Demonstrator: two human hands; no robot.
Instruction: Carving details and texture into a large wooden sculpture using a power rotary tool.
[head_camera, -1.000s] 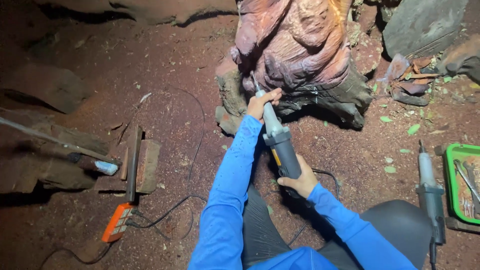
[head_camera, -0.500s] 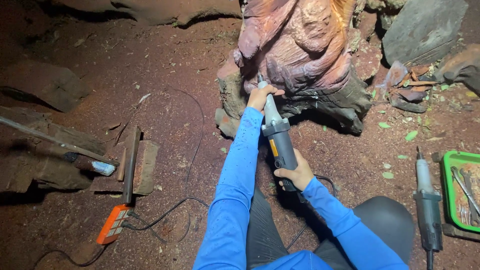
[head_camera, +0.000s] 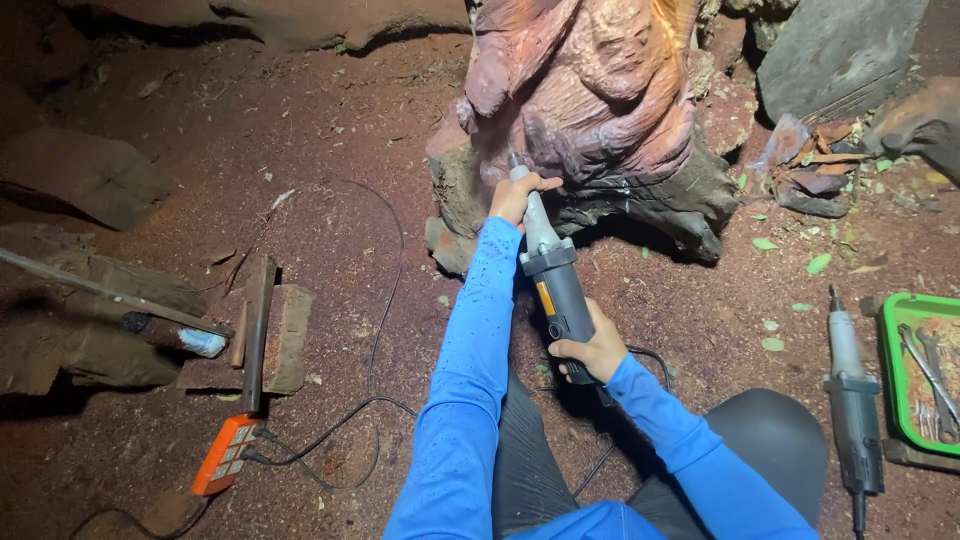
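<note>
Left hand (head_camera: 516, 196) wrapped round die grinder (head_camera: 552, 281) nose for steadiness, tip against carved stump (head_camera: 590, 100) base. Right hand (head_camera: 592, 348) clamping rear body, bearing weight. Spare grinder (head_camera: 852, 395) lying beside green tray (head_camera: 893, 372).

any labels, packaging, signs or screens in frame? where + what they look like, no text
No signs, screens or packages show.
Label: small yellow rectangular sticker on the dark grey body of the die grinder, mid-frame, between the left hand at its nose and the right hand at its rear.
Orange power strip: lower left on the dirt, a flat oblong with pale sockets; any markings are too small to tell.
</note>
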